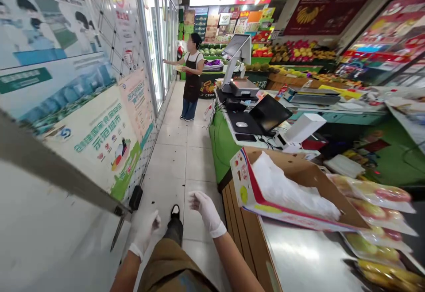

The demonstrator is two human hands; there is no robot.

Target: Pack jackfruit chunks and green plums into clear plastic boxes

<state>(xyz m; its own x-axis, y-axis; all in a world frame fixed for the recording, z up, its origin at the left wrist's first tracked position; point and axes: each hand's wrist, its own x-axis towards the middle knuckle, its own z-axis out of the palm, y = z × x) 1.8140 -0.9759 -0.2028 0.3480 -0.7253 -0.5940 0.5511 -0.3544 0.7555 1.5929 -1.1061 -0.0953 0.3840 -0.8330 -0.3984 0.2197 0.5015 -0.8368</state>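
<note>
My left hand [144, 233], in a white glove, hangs low beside the white door [66, 221] on the left. It is slightly blurred, its fingers loosely bent with nothing in them. My right hand [206, 212], also in a white glove, floats over the tiled floor [169, 163]. Its fingers are half curled, apart from the thumb, and empty. To the right of it, a cardboard box [244, 181] with white plastic film [285, 186] inside rests on a metal counter [295, 252]. Neither hand touches the box.
A person in a dark apron [191, 79] stands ahead in the aisle by the glass-door fridges [162, 40]. The green checkout counter [219, 150] on the right carries a scale [244, 87], a monitor and a mouse [241, 124]. Wrapped fruit trays [375, 252] lie at the right.
</note>
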